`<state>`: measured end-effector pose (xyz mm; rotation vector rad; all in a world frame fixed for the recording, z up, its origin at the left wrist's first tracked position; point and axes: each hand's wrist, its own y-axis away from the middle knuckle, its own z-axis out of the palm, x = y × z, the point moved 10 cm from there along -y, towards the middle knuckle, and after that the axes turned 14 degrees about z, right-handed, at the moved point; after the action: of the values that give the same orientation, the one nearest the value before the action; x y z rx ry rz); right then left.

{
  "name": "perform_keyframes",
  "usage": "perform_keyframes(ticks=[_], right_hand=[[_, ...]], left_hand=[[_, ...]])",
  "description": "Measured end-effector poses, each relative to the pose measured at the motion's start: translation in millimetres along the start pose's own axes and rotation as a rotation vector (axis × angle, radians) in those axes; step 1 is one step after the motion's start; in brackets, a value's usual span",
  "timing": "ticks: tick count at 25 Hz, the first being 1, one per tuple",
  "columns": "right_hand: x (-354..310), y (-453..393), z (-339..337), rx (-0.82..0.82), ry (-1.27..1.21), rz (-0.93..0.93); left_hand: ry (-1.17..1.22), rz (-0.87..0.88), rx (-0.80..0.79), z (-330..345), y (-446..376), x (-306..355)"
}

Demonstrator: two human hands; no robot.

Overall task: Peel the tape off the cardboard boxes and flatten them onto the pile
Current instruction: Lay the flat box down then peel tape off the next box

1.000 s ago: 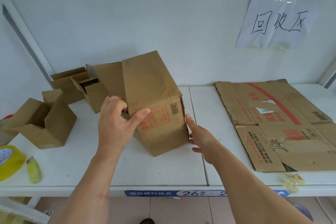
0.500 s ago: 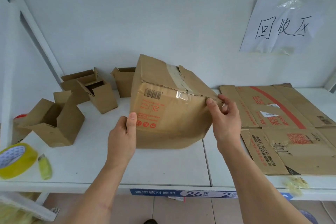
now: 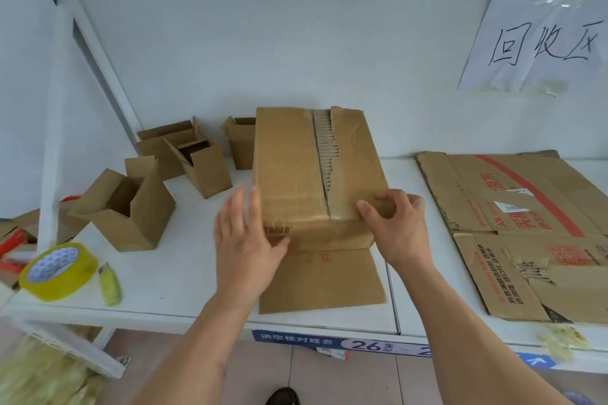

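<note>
Box turned seam-up on the desk, ready for peeling.

The desk (image 3: pixel 184 286) now carries the big cardboard box (image 3: pixel 289 168), rolled from its tilted hold half a second ago so the taped seam faces up, one flap lying flat toward the person. The pile (image 3: pixel 526 240) waits to the right. The right hand (image 3: pixel 399 230) pinches the near edge by the seam; the left hand (image 3: pixel 246 240), fingers straight, steadies the box's left side.

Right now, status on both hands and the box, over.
Left hand open, flat against big box. Right hand gripping its near right corner. Box on shelf, front flap down, top strip torn bare. Nothing blocking flattened pile.
</note>
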<state>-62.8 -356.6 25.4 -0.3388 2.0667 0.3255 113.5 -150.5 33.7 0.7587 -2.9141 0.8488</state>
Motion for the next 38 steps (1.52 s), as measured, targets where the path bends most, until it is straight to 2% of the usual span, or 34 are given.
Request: perform_keyframes(ticks=[1,2,3,6,11,13,17,25,29,32,35,37,38], right_hand=[[1,-3,2,-0.027,-0.016,0.006],[2,-5,5,-0.054,-0.008,0.008],[3,-7,9,-0.078,0.02,0.003],[5,-9,22,-0.121,0.097,-0.02],[0,-8,31,-0.128,0.322,-0.028],[1,-8,30,-0.132,0.368,-0.032],[3,-16,29,-0.134,0.368,-0.042],[3,-23,26,-0.123,0.321,-0.057],[3,-23,26,-0.123,0.304,-0.049],[3,-21,27,-0.117,0.32,-0.046],[3,-21,26,-0.112,0.321,-0.056],[3,-22,25,-0.113,0.32,-0.057],[3,-22,26,-0.118,0.325,-0.057]], left_hand=[[-0.031,0.179,0.043,-2,-9,17],[-0.045,0.294,0.018,7,-13,27],[-0.05,0.336,-0.029,20,-15,30],[-0.048,0.246,-0.061,43,-17,19],[-0.14,0.21,-0.069,44,-28,24],[-0.189,0.262,-0.048,43,-31,34],[-0.115,0.391,0.036,42,-39,36],[-0.057,0.438,0.145,37,-38,32],[-0.013,0.522,0.159,34,-34,35],[0.035,0.477,0.149,34,-37,39],[0.247,0.375,0.112,36,-40,47],[0.371,0.214,0.106,33,-43,37],[0.356,0.106,0.097,32,-44,27]])
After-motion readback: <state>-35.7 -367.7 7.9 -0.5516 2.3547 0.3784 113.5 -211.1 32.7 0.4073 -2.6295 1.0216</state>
